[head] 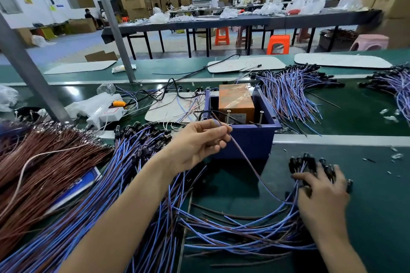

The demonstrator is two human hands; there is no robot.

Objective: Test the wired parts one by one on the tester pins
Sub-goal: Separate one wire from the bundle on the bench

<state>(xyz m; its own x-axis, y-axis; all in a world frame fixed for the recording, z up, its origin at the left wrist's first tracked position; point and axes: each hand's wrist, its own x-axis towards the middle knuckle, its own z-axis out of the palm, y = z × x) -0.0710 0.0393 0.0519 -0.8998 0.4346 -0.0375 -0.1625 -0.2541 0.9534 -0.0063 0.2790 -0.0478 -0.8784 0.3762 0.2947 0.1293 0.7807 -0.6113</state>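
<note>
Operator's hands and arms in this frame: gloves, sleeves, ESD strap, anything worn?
Nothing worn that I can see. The left hand and the right hand are both bare: no gloves or finger cots. No sleeve or cuff shows on either side up to the frame edge. I can't make out a watch, ring, wrist strap or grounding lead.
</note>
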